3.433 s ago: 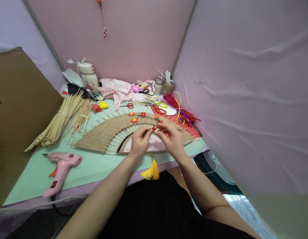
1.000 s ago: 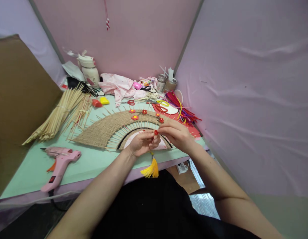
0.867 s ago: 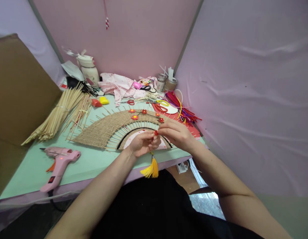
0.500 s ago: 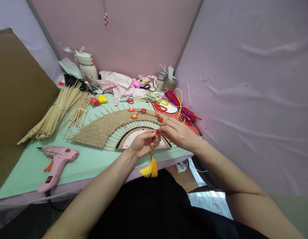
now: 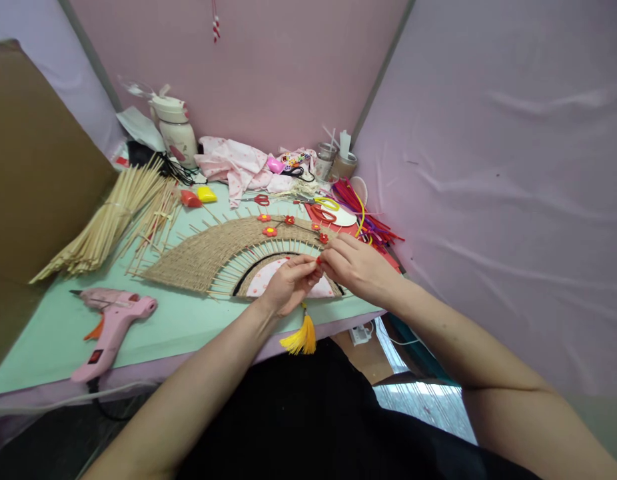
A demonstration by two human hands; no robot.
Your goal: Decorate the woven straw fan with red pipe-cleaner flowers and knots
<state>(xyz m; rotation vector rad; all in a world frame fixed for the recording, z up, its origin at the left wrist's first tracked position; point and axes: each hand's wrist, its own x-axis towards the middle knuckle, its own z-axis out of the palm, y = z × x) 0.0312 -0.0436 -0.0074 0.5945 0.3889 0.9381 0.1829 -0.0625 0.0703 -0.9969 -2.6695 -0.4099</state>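
Between the fingertips of both hands is a small red piece [image 5: 318,261], largely covered, perhaps soft clay. My left hand [image 5: 291,283] pinches it from the left, fingers curled. From the right, my right hand [image 5: 356,267] closes its thumb and fingers on the same piece. Both hands are above the right half of a woven fan [image 5: 188,267] made of sticks and twine. Red and orange flowers [image 5: 270,231] with small centres decorate its upper band. A yellow tassel [image 5: 301,335] hangs at the fan's lower edge, below my left hand.
A pink glue gun [image 5: 113,320] lies at the front left, its cord over the table edge. Behind it is a bundle of sticks [image 5: 106,220]. Red-handled scissors [image 5: 261,200], pipe cleaners [image 5: 351,200], a bottle [image 5: 177,133] and pink cloth [image 5: 233,163] sit farther back.
The red piece is more covered by the fingertips now. Both hands stay together over the fan with only a slight shift, and the camera view has moved a little.
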